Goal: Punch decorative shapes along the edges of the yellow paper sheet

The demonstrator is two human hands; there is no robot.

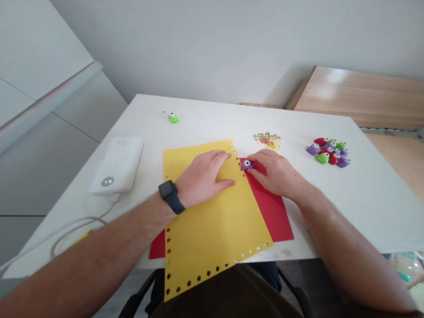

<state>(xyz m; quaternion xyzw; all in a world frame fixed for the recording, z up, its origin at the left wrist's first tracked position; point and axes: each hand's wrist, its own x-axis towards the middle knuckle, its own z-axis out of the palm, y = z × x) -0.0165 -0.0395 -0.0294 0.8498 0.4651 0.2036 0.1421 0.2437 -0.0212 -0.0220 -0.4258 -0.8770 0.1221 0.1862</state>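
Open left hand (203,179) apparently steadied yellow, star-punched paper sheet (215,225); right hand (274,172) pinched purple plastic punch (246,164) at its edge.

From here I can read no words or numbers. Left of the yellow paper (221,216), the white box (121,165) carries a faint mark (123,142) and a round grey badge (107,181), both illegible. At the paper's right edge, the purple punch (247,165) shows a black star.
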